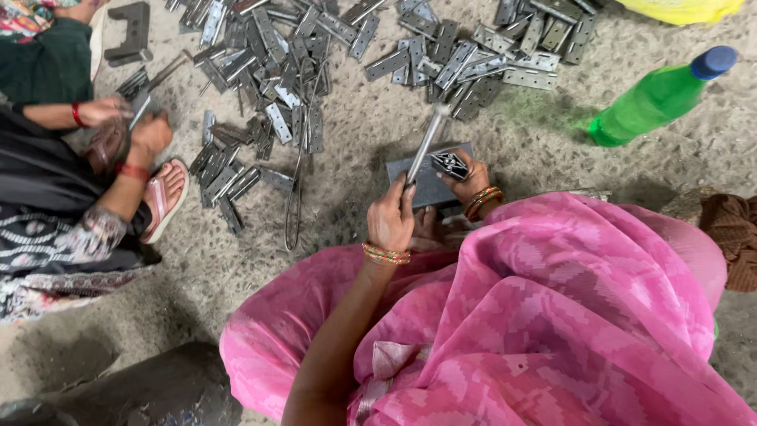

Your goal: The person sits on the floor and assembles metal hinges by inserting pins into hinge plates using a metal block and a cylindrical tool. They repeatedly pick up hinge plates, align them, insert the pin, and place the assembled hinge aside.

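The left hand point(389, 219) has its fingers curled tight round the lower end of a hammer point(426, 143), whose thin metal handle slants up and to the right from the fist; the head sits at the top, just short of the heap of hinges. The right hand point(471, 178) lies close beside it, fingers closed on a dark hinge point(450, 164) held at the fingertips. That hinge rests over a flat grey metal block point(430, 188) on the ground, which lies under and between the two hands. Both wrists carry bangles, and a pink cloth point(552, 315) covers the person's lap below them.

Beyond the block, a wide scatter of grey hinges point(315, 55) spreads across the sandy floor point(371, 126). A long wire rod point(296, 197) lies left of the block. A green plastic bottle point(658, 96) with a blue cap lies on its side, well apart to the right.

At the left edge a co-worker sits, their hands point(130, 122) closed on a small metal piece, a sandalled foot point(164, 197) beside more hinges.
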